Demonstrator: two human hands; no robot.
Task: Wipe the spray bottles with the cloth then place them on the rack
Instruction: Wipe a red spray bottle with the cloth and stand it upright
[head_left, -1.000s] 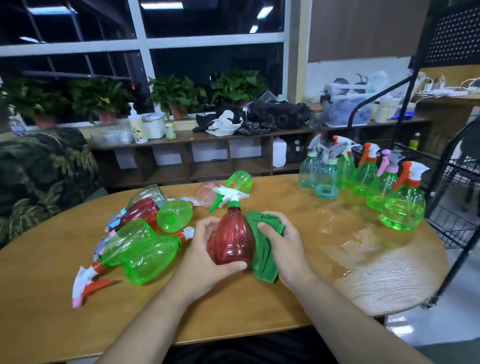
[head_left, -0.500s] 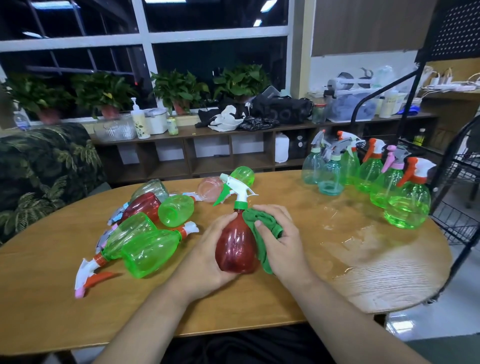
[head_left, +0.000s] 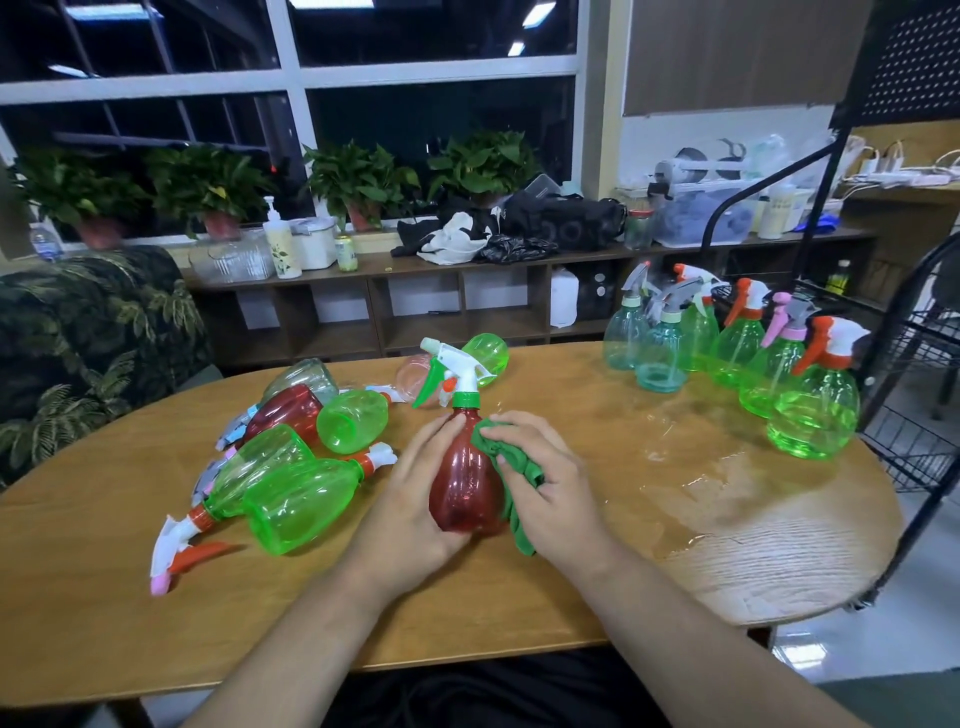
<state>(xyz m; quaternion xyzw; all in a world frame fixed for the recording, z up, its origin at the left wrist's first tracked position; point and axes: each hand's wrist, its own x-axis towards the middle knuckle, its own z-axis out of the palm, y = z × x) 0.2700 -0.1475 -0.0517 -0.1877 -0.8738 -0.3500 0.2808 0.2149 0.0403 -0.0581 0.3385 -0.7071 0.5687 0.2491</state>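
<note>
Your left hand (head_left: 410, 499) wraps the upright red spray bottle (head_left: 465, 483), your right hand (head_left: 550, 488) clamps the green cloth (head_left: 517, 519) against its side: press too hard and the bottle may slip into the lying bottles (head_left: 296, 493) just left of your left hand.

red bottle (head_left: 465, 483): clear glossy plastic, looks smooth in my left hand (head_left: 410, 504)
cloth (head_left: 511, 470): soft matt green fabric, gripped in my right hand (head_left: 550, 483)
table (head_left: 571, 597): wood, visible grain, shiny wet-looking patch
rack (head_left: 922, 325): black wire metal
</note>
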